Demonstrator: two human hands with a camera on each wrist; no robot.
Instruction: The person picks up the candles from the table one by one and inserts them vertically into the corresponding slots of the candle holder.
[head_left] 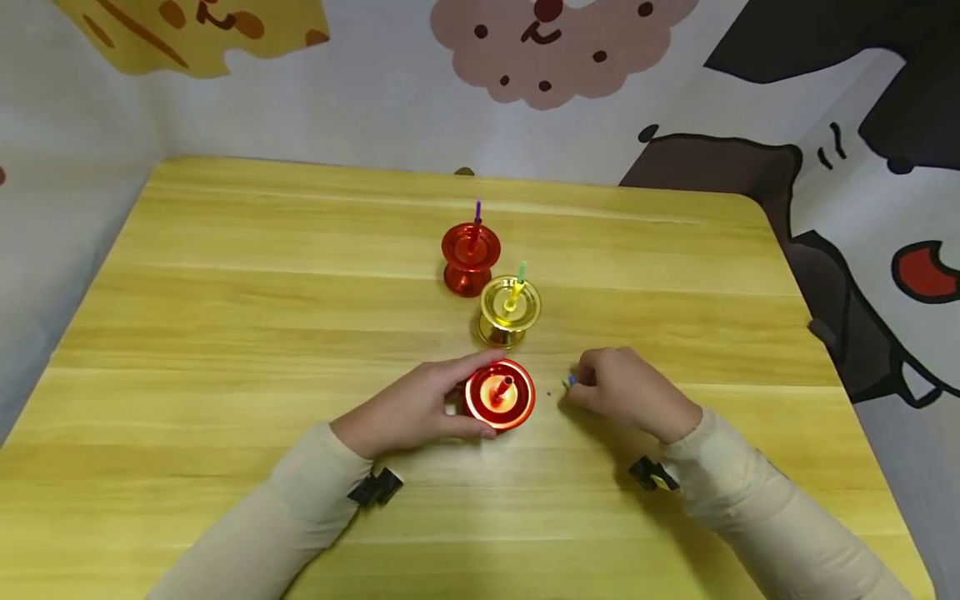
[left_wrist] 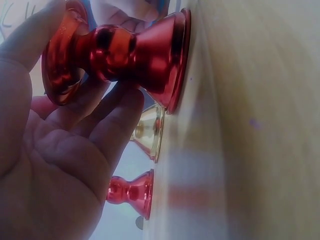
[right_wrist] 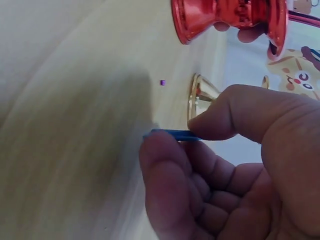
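My left hand [head_left: 423,404] holds a shiny red candle holder [head_left: 517,408] upright on the table, thumb on its near side and fingers round its far side. A small socket [head_left: 504,387] stands up in the middle of its dish, with no candle visible in it. Just to the right, my right hand [head_left: 626,392] pinches a thin blue candle [right_wrist: 177,134] between thumb and fingers, low over the table. Its far end is hidden by the fingers. Between the hands lies a tiny purple bit [right_wrist: 162,82] on the wood.
Behind the held one stands a gold candle holder [head_left: 501,336] bearing a green candle [head_left: 522,272]. Farther back is another red candle holder [head_left: 467,283] with a purple candle [head_left: 477,210]. The wooden table [head_left: 247,333] meets a cartoon-printed cloth [head_left: 375,125] at its back edge.
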